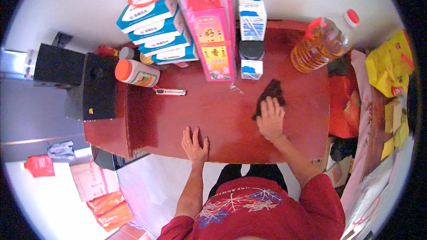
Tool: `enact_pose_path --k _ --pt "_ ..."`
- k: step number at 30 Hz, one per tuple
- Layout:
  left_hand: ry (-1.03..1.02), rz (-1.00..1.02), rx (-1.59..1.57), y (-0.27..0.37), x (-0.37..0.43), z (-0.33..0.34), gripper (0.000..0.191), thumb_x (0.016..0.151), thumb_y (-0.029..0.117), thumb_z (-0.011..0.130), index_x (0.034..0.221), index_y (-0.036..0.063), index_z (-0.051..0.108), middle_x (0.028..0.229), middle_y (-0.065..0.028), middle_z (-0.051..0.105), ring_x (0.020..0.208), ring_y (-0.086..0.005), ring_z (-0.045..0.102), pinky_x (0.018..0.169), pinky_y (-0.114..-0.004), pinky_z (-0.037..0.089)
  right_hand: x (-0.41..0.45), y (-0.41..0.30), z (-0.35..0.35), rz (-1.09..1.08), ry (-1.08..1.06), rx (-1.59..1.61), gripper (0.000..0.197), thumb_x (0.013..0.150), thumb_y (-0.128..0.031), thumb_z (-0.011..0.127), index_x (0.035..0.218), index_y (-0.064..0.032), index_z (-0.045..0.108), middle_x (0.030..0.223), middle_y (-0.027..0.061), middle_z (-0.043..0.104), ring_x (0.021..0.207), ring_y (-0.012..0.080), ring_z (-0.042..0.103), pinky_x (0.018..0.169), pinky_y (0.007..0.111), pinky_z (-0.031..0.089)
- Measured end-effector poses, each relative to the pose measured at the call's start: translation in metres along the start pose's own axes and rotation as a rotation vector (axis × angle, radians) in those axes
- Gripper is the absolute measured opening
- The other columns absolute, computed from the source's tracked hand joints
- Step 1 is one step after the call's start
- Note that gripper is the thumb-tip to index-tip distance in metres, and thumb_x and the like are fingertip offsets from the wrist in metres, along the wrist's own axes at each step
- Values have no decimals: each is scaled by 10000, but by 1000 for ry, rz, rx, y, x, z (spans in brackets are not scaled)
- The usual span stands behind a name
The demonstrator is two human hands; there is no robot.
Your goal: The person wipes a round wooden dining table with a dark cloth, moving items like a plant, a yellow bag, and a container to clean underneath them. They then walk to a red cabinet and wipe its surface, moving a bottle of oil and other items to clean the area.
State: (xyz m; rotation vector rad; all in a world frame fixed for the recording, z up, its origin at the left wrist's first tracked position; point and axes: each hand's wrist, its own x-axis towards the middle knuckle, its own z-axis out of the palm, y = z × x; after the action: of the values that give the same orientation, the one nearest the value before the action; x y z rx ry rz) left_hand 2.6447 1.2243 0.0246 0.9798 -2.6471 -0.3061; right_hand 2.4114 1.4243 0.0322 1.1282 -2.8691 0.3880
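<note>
On the red-brown wooden desk (213, 113), my right hand (272, 118) lies over a crumpled dark cloth (272, 90), fingers stretched forward across it. Part of the cloth is hidden under the palm. Nearer the desk's front edge, my left hand (195, 145) rests on the bare wood with its fingers apart and nothing in them. A utility knife (170, 92) lies to the left, beside a tilted-looking white jar with an orange lid (138, 72). Small white scraps (236, 88) lie on the wood between the cloth and a pink packet of incense (213, 50).
Stacked blue-and-white boxes (163, 36) stand at the back left, near black speakers (100, 86). White cartons (252, 23) and a black-lidded jar (252, 50) stand behind the cloth. A large bottle of amber liquid (317, 48) is at the back right. Red bags (343, 106) flank the desk's right side.
</note>
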Motion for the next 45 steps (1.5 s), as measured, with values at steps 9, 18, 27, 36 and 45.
enact_pose_path --k 9,18,27,36,45 --pt "-41 -20 -24 -3 1 -4 547 847 301 630 1343 132 472 1462 -161 346 1344 -361 318 1076 -506 242 75 -147 30 -419 80 269 428 759 -180 611 1155 -27 550 1228 146 504 1098 297 474 853 402 421" --pt "-25 -30 -263 -15 6 -6 616 873 272 594 1393 41 359 1481 -184 304 1370 -376 269 1095 -518 189 63 -134 7 -306 -65 305 505 731 -245 677 1203 -130 541 1346 83 463 1156 302 477 892 460 417" --pt "-16 349 80 -89 192 -20 500 833 27 496 1330 38 438 1394 -155 406 1319 -327 354 1077 -480 253 -89 -49 -3 271 176 196 544 701 -126 703 1199 -56 493 1248 191 437 1119 400 423 949 498 358" --pt "-174 349 -24 -111 188 -33 337 874 161 583 1182 40 522 1056 -165 557 1018 -334 535 894 -452 407 13 -188 43 -19 16 302 632 764 -235 689 1309 -30 442 1250 201 452 1116 384 450 962 489 372" --pt "-213 -292 -491 -146 70 -80 388 927 169 502 1248 -44 456 1125 -254 541 1034 -407 540 893 -453 422 159 -273 83 148 190 47 583 781 -341 684 1285 -124 489 1403 211 366 1321 407 300 972 543 324"
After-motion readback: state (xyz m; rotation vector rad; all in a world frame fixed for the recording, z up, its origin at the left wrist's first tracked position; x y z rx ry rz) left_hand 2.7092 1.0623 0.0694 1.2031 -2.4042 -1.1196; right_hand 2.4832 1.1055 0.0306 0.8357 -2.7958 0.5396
